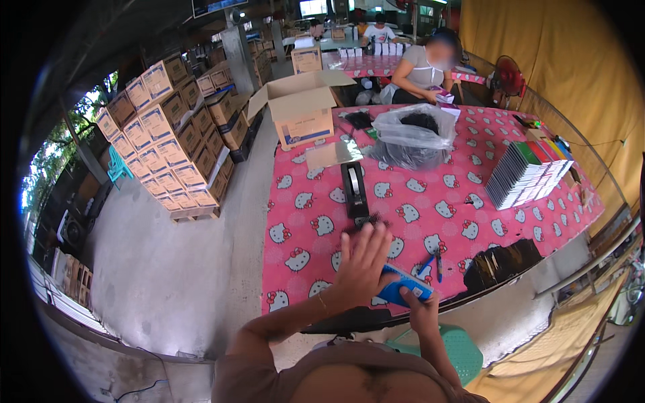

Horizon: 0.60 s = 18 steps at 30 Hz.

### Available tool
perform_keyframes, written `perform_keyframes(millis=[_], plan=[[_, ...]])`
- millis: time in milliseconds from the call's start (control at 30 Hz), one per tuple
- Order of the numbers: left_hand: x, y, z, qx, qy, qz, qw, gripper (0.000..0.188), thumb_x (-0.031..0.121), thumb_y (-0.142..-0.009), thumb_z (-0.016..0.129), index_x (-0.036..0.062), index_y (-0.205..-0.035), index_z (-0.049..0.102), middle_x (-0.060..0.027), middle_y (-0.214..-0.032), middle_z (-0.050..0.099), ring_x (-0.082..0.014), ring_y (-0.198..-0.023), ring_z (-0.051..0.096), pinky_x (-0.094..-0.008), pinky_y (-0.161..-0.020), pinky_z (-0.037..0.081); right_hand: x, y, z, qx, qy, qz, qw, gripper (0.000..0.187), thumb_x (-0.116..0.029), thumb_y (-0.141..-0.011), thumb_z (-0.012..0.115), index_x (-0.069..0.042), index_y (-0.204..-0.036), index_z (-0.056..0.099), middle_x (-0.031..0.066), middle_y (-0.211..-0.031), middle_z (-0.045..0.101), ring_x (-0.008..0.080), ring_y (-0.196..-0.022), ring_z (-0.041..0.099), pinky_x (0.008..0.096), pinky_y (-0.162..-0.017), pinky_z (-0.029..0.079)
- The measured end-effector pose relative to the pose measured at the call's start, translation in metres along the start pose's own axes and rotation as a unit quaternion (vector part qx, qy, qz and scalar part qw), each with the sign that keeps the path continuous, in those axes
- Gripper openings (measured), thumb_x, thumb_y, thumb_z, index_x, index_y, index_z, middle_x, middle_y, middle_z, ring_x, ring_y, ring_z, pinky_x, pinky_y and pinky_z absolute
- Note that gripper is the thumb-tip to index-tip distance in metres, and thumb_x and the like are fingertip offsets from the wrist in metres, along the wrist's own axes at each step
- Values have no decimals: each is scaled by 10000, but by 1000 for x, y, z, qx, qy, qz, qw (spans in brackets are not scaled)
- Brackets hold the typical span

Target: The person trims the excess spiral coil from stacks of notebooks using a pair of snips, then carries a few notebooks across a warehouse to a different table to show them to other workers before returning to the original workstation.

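Observation:
My right hand (422, 307) grips a slim blue box or packet (404, 287) by its near right end, just above the table's front edge. Its exact kind is not clear. Beside it my left hand (363, 258) is stretched out with straight fingers, at the packet's left end; whether it touches the packet I cannot tell. Just past those fingertips stands a long black tape dispenser (353, 188), with small dark bits at its near end. A blue pen (426, 264) and a darker pen (439, 266) lie right of the packet.
A pink patterned cloth (416, 232), torn at the front, covers the table. On it stand an open carton (306, 127), a clear bag (410, 144) of black material and stacked notebooks (514, 181). Palletised cartons (168, 148) are at left. A person (423, 70) works opposite; a green stool (460, 352) is below.

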State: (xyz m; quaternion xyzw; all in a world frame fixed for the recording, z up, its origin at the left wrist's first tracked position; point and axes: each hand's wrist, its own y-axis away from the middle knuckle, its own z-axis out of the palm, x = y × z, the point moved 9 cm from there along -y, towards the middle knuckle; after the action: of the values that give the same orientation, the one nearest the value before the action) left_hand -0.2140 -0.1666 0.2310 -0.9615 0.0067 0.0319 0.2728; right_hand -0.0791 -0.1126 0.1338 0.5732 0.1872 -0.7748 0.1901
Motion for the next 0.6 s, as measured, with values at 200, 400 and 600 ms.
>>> perform_keyframes(millis=[200,400,600], plan=[[6,5,3,35,50,8,998,819,567,-899,503,-44,-1428,367,-263,-1502,322,-399,-1412,293,-656,-1086,152,13,-3,-13,4,39,8,999,138,-97,-898,688,11,-983,701,-13,-877,668,66,-805,586,255,-753,508],[51,50,22,-31,183,55,981,794,487,-893,537,-56,-1439,345,-275,-1484,335,-413,-1394,309,-634,-1096,186,4,-2,-15,39,0,15,999,114,-69,-904,672,3,-983,712,-24,-857,657,49,-776,581,247,-727,512],[36,22,24,-64,114,62,989,822,551,-905,479,-58,-1442,347,-287,-1500,310,-400,-1424,275,-595,-1126,156,6,-3,-12,27,30,16,999,99,-60,-907,666,5,-962,715,-18,-842,672,43,-785,586,241,-719,508]])
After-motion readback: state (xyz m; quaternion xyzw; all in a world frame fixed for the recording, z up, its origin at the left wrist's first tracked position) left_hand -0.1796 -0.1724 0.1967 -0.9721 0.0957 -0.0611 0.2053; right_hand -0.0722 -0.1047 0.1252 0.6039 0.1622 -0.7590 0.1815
